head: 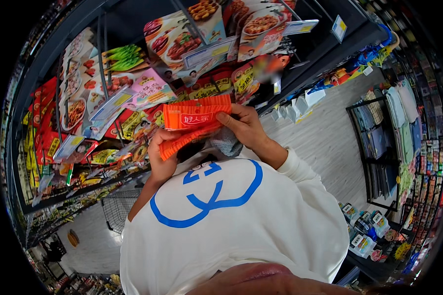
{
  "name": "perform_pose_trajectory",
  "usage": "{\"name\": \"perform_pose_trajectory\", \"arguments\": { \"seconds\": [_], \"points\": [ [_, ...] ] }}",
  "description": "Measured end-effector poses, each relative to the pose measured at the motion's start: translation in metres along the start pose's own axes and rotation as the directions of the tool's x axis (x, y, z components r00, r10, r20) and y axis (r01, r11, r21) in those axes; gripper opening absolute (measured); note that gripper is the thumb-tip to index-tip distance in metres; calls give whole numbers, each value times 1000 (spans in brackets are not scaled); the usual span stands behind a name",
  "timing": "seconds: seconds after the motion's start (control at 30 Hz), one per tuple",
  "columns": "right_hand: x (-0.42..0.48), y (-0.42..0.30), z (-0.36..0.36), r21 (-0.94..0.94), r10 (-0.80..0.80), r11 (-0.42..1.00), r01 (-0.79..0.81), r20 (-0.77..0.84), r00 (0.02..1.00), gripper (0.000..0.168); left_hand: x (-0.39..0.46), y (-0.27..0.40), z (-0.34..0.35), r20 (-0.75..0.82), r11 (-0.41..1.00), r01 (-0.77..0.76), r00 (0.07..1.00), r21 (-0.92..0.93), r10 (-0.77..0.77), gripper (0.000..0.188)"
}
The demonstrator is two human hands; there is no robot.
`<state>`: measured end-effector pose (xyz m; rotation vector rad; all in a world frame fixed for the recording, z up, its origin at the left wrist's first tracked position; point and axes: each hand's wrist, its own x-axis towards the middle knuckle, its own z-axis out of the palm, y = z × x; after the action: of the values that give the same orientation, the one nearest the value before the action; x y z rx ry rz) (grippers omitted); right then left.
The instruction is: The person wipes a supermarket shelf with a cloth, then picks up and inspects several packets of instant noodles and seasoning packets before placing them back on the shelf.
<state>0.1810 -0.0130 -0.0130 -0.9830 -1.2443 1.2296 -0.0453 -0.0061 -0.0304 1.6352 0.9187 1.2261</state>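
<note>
In front of my chest, both hands grip an orange plastic food packet (195, 117) bearing white writing. A second orange striped strip crosses under it; I cannot tell if it is another packet or a fold. My left hand (162, 153) is closed on the lower left end of this strip. With thumb on top, my right hand (245, 125) pinches the upper packet's right end. Just beyond hang pink seasoning packets (153, 88) and larger printed pouches (181, 44) on metal hooks. A grey fabric item (227, 142) shows below the right hand.
Hook racks with price tags (210, 51) curve across the front and left, the shelf edge (317, 53) running at upper right. A wire shopping basket or cart (120, 208) stands at lower left. To the right are a rack of folded textiles (376, 140) and packaged goods (363, 243).
</note>
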Motion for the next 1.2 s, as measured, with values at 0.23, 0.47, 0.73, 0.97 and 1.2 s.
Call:
{"name": "perform_pose_trajectory", "arguments": {
  "seconds": [0.23, 0.47, 0.73, 0.97, 1.2],
  "points": [
    [-6, 1, -80, -125, -31, 992, 3, -226, 974, 21, 8, 3, 7, 115, 942, 69, 993, -328, -32, 12],
    [7, -42, -178, 166, -42, 972, 165, -571, 820, 22, 7, 3, 2, 57, 966, 87, 996, -245, -76, 11],
    [70, -55, -249, 103, -107, 968, 227, -649, 754, 20, 6, 5, 6, 49, 972, 96, 995, -215, -88, 13],
    [100, -63, -274, 107, -195, 934, 341, -645, 739, 24, 0, 6, 3, -24, 981, 92, 995, -169, -97, 15],
    [107, -58, -278, -10, -209, 965, 263, -637, 742, 22, -2, 14, 7, -77, 968, 146, 983, -202, -165, 13]
  ]
}}
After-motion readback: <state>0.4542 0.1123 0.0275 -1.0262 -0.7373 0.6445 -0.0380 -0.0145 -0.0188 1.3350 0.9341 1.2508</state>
